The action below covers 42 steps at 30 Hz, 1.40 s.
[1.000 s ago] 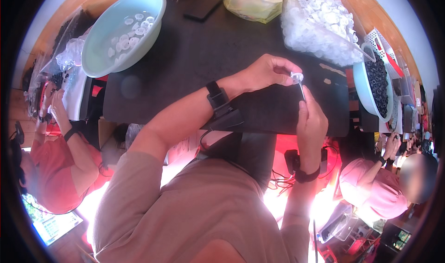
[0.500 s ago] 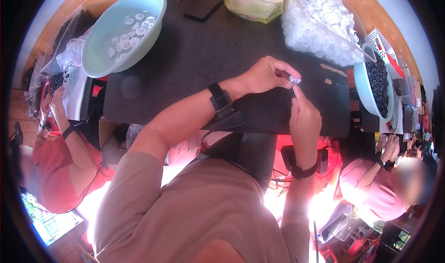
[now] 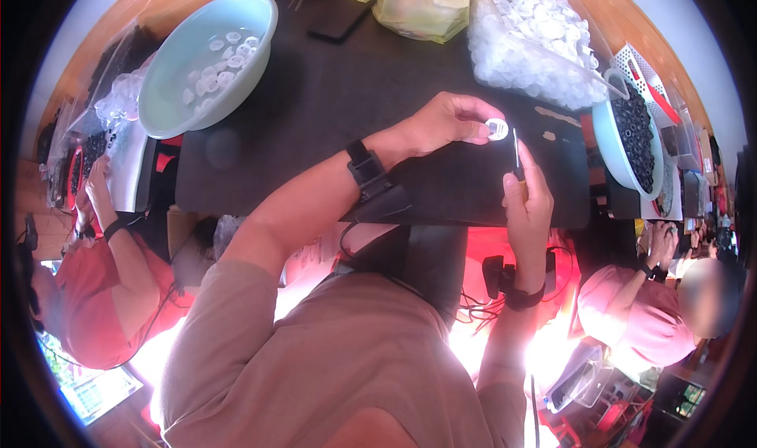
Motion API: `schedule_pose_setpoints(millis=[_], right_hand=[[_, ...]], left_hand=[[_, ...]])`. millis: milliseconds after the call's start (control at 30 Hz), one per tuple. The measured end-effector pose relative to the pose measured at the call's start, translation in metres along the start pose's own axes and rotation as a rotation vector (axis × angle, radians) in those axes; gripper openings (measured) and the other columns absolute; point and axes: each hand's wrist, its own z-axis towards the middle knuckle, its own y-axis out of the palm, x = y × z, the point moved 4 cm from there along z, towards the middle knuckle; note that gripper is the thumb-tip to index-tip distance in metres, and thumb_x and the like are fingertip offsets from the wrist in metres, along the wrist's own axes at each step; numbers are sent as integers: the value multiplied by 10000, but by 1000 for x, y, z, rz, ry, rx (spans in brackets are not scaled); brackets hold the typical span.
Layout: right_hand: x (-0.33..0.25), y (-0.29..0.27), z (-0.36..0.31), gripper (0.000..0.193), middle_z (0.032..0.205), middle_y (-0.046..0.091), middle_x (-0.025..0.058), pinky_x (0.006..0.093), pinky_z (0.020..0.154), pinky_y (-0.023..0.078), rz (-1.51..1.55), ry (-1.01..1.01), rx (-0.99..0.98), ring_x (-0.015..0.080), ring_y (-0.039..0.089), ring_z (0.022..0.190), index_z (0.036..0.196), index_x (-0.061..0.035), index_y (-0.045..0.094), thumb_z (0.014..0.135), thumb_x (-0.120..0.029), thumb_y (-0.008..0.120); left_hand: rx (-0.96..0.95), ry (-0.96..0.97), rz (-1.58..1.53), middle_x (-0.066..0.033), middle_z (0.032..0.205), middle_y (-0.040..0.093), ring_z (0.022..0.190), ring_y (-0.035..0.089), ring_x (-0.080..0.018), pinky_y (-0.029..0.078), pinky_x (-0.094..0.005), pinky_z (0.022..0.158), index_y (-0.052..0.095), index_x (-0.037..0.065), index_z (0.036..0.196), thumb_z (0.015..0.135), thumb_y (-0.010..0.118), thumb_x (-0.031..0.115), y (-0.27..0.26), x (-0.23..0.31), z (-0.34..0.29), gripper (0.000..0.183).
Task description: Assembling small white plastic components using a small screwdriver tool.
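Above the dark table, my left hand (image 3: 453, 125) pinches a small white round plastic cap (image 3: 497, 128) between thumb and fingers. The cap's flat face is turned up. Just right of it, my right hand (image 3: 528, 192) grips a slim metal-bladed tool (image 3: 516, 147), its blade pointing away from me. A small gap separates blade and cap. The tool's exact kind is too small to make out, and fingers hide most of its handle.
A light-blue basin (image 3: 169, 93) with several white caps stands far left. A clear bin (image 3: 544, 46) heaped with white caps and a yellowish plastic bag (image 3: 422, 10) are at the back. Right is a blue basin (image 3: 611, 144) of black rings. Co-workers sit on both sides.
The blade, earlier against the cap, is now apart from it to the right. My right hand has drawn slightly back, and the cap's flat face now shows more.
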Motion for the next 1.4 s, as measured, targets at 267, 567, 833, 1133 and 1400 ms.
schedule_pose_setpoints(millis=[267, 567, 833, 1133, 1400], right_hand=[[3, 7, -5, 421, 778, 575, 56, 263, 510, 432, 56, 134, -40, 93, 492, 524, 1407, -28, 531, 999, -118, 485], [-5, 11, -4, 363, 754, 565, 86, 291, 510, 417, 11, 66, 2, 123, 477, 521, 1328, 12, 586, 990, -93, 503], [5, 13, -2, 391, 796, 576, 59, 251, 469, 411, -15, 49, -22, 76, 494, 507, 1355, -17, 586, 987, -110, 492], [2, 13, -2, 333, 781, 566, 124, 332, 610, 440, -51, 28, -6, 206, 531, 627, 1282, 5, 614, 974, -94, 537], [-8, 11, -1, 327, 854, 621, 152, 381, 665, 482, -209, -84, 61, 297, 613, 708, 1267, -26, 628, 954, -90, 560]], left_hand=[[-7, 25, -22, -61, 1157, 675, 1066, 630, -128, 526, -288, 942, 633, 15, 1244, 946, 620, 17, -2, -5, 3, 298], [-4, 30, 0, -61, 1151, 674, 1052, 632, -124, 529, -285, 941, 635, 12, 1241, 951, 614, 19, -2, -3, 2, 291], [-13, 45, -3, -61, 1155, 671, 1054, 630, -120, 528, -283, 942, 634, 12, 1245, 952, 610, 11, -2, -4, 3, 294], [0, 34, -5, -57, 1144, 678, 1043, 633, -114, 529, -281, 932, 643, 18, 1235, 943, 633, 28, -2, -5, 3, 293], [6, 37, 0, -59, 1137, 683, 1029, 634, -112, 529, -274, 915, 648, 19, 1230, 939, 639, 28, -1, -3, 3, 291]])
